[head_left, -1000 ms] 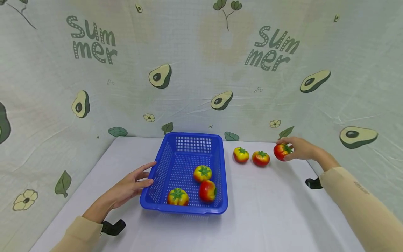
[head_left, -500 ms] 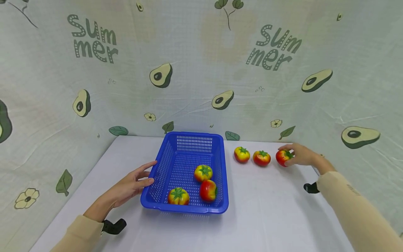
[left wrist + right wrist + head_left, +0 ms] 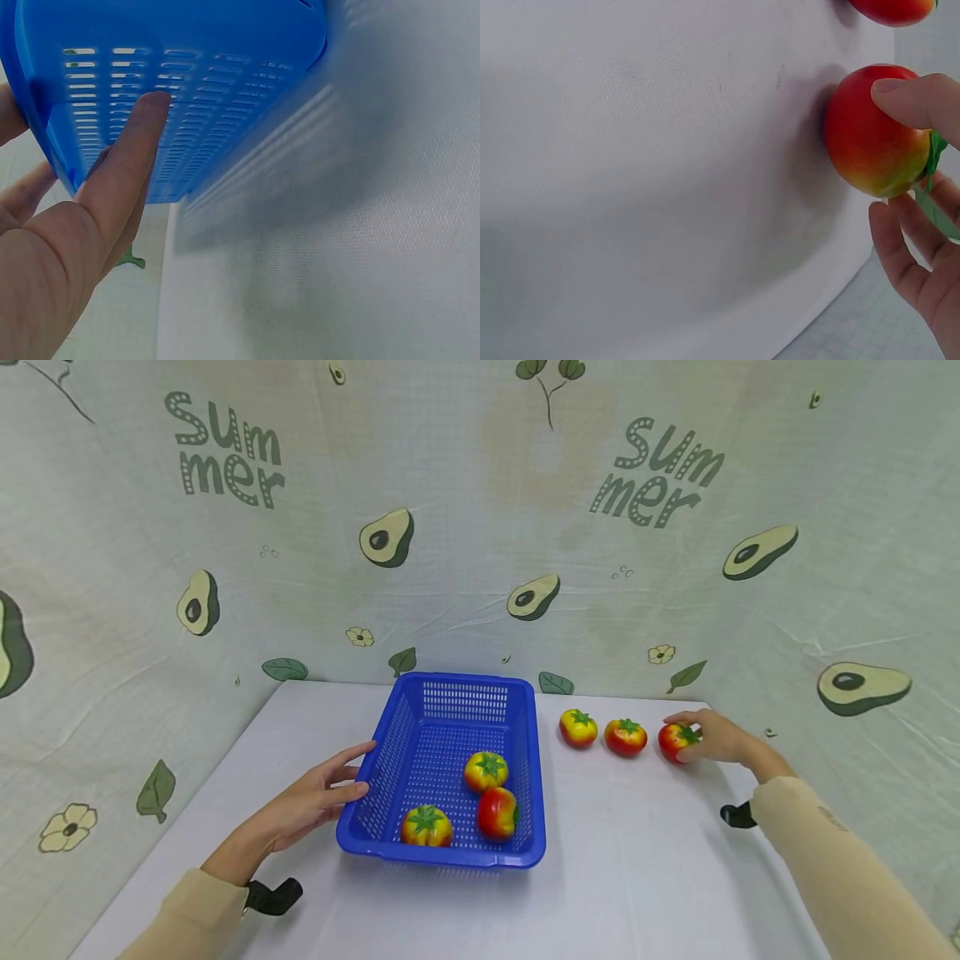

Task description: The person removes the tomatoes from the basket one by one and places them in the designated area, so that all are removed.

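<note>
At the table's far right, my right hand [image 3: 718,739] holds a red-and-yellow tomato [image 3: 674,742] with a green leafy top. In the right wrist view, the thumb [image 3: 904,101] lies on one side of this tomato [image 3: 866,142] and the fingers [image 3: 900,255] curve under the other. It sits at the table surface. My left hand [image 3: 303,806] touches the left rim of a blue plastic basket [image 3: 536,777], its fingers fairly straight. One finger [image 3: 124,169] lies along the slotted outer wall in the left wrist view. Three similar tomatoes [image 3: 486,772] lie inside the basket.
Two more tomatoes, a yellower one [image 3: 578,727] and a redder one [image 3: 626,737], stand in a row between basket and right hand. The white table [image 3: 622,860] ends at a fabric backdrop [image 3: 465,468] printed with avocados, which also hangs along both sides.
My right hand has lowered the tomato from above the table to its surface, in line with the two others. The left hand and basket have stayed in place.
</note>
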A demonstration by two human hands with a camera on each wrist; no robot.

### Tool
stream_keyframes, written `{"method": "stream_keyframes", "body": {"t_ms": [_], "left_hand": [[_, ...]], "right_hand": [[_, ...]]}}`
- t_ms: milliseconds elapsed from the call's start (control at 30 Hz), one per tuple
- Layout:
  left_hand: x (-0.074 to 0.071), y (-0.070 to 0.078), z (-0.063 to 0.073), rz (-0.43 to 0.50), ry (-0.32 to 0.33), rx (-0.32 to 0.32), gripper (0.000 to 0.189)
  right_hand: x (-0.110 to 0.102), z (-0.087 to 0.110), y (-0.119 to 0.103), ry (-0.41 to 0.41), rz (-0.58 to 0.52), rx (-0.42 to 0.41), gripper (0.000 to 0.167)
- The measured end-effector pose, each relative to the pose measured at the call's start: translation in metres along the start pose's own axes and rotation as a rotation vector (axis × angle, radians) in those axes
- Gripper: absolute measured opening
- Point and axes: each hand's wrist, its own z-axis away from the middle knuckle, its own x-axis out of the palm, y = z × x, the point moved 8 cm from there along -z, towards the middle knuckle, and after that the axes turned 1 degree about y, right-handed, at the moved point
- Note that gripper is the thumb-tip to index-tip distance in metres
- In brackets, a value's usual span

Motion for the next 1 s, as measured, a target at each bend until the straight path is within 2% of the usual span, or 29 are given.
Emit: {"method": "stream_keyframes", "body": {"t_ms": [333,533,700,1000], "left_hand": [[-0.001,-0.001,0.001,-0.01,0.012,-0.004,0.077],[0.0,0.0,0.0,-0.012,0.008,0.002,0.078],[-0.001,0.001,0.0,-0.012,0.008,0.005,0.078],[-0.001,0.0,0.0,-0.013,0.005,0.002,0.078]], "right_hand": [[-0.007,0.004,-0.004,0.019,0.002,0.001,0.072],[-0.024,0.009,-0.021,0.05,0.044,-0.023,0.071],[-0.037,0.009,-0.051,0.088,0.055,-0.077,0.071],[-0.047,0.007,-0.135,0.111,0.026,-0.215,0.069]]}}
